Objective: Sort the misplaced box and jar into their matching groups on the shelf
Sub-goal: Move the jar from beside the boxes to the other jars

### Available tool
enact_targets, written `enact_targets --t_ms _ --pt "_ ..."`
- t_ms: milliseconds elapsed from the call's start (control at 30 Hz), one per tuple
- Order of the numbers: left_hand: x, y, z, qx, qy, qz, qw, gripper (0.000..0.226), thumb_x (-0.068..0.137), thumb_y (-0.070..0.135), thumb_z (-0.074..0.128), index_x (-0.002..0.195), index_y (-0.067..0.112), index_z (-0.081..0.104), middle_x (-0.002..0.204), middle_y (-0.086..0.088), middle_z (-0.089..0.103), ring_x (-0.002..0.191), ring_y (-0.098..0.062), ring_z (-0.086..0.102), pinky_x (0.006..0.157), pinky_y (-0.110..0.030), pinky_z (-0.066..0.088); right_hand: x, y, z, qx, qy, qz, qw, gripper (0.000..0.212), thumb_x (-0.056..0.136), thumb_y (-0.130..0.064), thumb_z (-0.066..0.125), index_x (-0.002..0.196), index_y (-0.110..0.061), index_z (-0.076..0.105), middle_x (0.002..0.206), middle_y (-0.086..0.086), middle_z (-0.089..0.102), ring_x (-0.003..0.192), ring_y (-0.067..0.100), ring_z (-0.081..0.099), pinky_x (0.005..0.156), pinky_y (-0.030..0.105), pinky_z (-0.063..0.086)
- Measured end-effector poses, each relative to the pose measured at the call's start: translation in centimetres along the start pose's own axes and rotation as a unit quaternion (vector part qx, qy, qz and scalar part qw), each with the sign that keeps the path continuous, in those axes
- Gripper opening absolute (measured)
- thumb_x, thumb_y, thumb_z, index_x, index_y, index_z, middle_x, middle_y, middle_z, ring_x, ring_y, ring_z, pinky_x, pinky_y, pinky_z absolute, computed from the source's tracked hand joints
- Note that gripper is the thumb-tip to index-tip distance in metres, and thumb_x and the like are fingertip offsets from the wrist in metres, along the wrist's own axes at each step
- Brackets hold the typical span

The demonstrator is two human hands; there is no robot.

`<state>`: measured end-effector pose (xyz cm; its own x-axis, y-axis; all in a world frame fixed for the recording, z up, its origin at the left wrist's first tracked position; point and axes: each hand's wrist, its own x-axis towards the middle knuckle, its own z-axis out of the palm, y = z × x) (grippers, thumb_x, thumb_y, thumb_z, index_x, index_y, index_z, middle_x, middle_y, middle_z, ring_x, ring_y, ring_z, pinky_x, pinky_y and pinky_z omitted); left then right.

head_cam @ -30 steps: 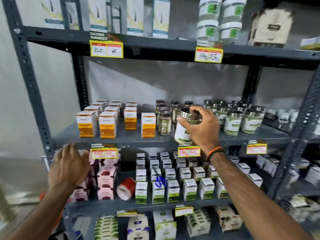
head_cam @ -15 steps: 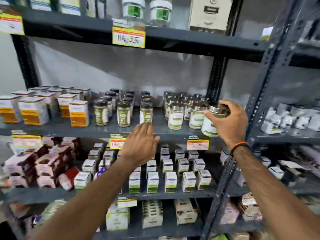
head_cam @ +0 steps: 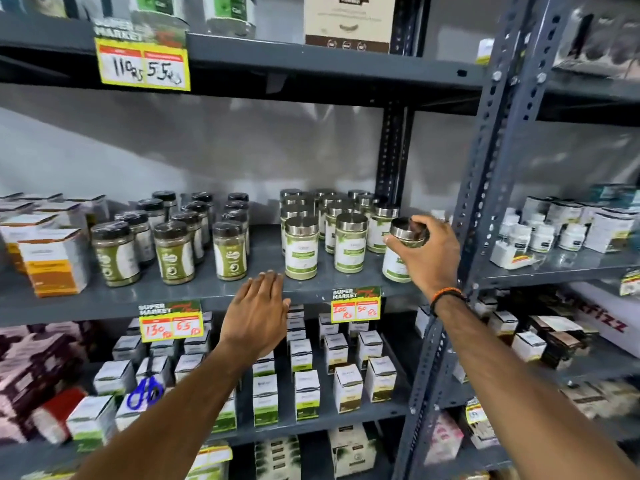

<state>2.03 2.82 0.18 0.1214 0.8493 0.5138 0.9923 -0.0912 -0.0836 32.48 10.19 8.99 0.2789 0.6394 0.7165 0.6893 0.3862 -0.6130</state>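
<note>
My right hand [head_cam: 424, 252] grips a silver-lidded jar with a white and green label [head_cam: 394, 263] by its top, at the right end of the middle shelf [head_cam: 207, 292]. That jar stands beside the group of matching silver-lidded jars [head_cam: 332, 233]. To their left are black-lidded jars with green labels [head_cam: 175, 237]. Orange and white boxes [head_cam: 52, 258] fill the shelf's left end. My left hand [head_cam: 258, 313] hovers flat with fingers apart in front of the shelf edge, holding nothing.
A grey upright post [head_cam: 485, 188] stands right beside my right hand. Price tags [head_cam: 356, 304] hang on the shelf edges. Small white and green boxes [head_cam: 304, 389] and blue scissors [head_cam: 145, 393] lie on the shelf below. A second rack with white bottles [head_cam: 540, 233] is at the right.
My right hand has carried the silver-lidded jar from the black-lidded jars rightward to the matching group's right end. My left hand has moved right and up to the shelf edge.
</note>
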Motion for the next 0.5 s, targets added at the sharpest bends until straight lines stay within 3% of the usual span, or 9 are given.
enact_targets --t_ms 200,300,367,433,500 --pt "-0.3 -0.1 0.4 0.003 0.025 0.005 1.0 0.058 0.103 0.034 0.028 0.147 0.001 0.046 0.149 -0.02 0.052 0.138 -0.035 0.049 0.118 -0.048 0.036 0.3 0.7 2.6 -0.021 -0.024 0.018 0.999 0.082 0.071 -0.069 0.083 0.138 -0.027 0.062 0.131 0.007 0.062 0.113 0.022 0.064 0.098 0.039 0.056" --pt "-0.3 -0.1 0.6 0.001 0.024 0.004 1.0 0.057 0.103 0.033 0.029 0.148 0.002 0.044 0.151 -0.019 0.051 0.14 -0.034 0.046 0.119 -0.048 0.035 0.0 1.5 3.0 -0.024 -0.063 0.063 0.996 0.112 0.066 -0.07 0.086 0.158 -0.026 0.038 0.15 0.01 0.055 0.134 0.028 0.056 0.106 0.044 0.049" --pt "-0.3 -0.2 0.6 0.001 0.024 0.004 1.0 0.057 0.103 0.033 0.028 0.148 0.001 0.044 0.151 -0.019 0.05 0.141 -0.033 0.046 0.119 -0.048 0.034 -0.3 2.4 2.8 0.008 -0.096 0.116 0.989 0.124 0.06 -0.062 0.094 0.159 -0.019 0.034 0.15 0.009 0.059 0.133 0.027 0.059 0.107 0.041 0.049" --pt "-0.3 -0.2 0.6 0.002 0.025 0.004 1.0 0.057 0.103 0.033 0.027 0.149 0.001 0.043 0.151 -0.019 0.05 0.141 -0.033 0.046 0.119 -0.048 0.035 -0.6 3.2 2.9 0.02 -0.122 0.139 0.983 0.11 0.058 -0.052 0.098 0.147 -0.013 0.048 0.134 0.005 0.071 0.114 0.02 0.07 0.093 0.032 0.055" --pt "-0.3 -0.3 0.7 0.001 0.025 0.006 1.0 0.057 0.104 0.033 0.028 0.149 0.001 0.043 0.152 -0.019 0.05 0.141 -0.033 0.045 0.119 -0.048 0.035 -0.7 3.5 3.4 0.022 -0.131 0.14 0.981 0.086 0.06 -0.044 0.1 0.13 -0.016 0.06 0.121 0.002 0.077 0.096 0.013 0.069 0.085 0.027 0.053"
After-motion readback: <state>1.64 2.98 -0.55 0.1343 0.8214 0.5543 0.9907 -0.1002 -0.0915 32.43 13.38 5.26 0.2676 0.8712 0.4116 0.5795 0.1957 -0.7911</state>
